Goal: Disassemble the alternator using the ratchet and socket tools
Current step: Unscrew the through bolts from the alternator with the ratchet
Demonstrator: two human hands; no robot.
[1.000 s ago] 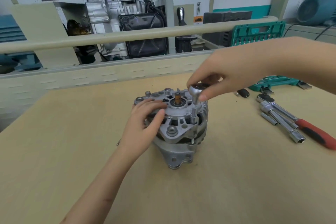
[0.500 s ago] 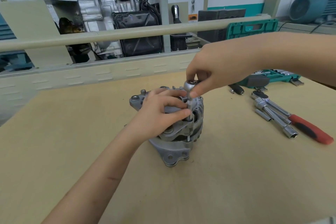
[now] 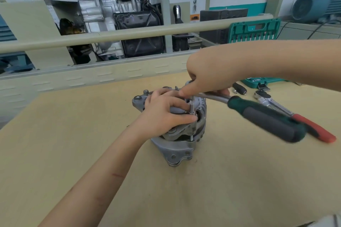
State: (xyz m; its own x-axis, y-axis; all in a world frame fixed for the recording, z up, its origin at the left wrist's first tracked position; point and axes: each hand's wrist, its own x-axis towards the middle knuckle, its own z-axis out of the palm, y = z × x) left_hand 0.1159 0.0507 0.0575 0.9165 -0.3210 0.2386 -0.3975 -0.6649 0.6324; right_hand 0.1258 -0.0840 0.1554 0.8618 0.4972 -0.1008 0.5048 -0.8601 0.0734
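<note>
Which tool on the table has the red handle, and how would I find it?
Start at the grey alternator standing in the middle of the tan table, then look to its right. Past the blurry green-and-grey ratchet handle lies a red-handled ratchet flat on the table, near the green tool case. It is the only tool with a red grip.

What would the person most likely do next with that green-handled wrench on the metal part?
Probably swing the ratchet handle to loosen the bolt: its socket stands upright on the alternator, the right hand presses its head, and the left hand steadies the housing.
</note>
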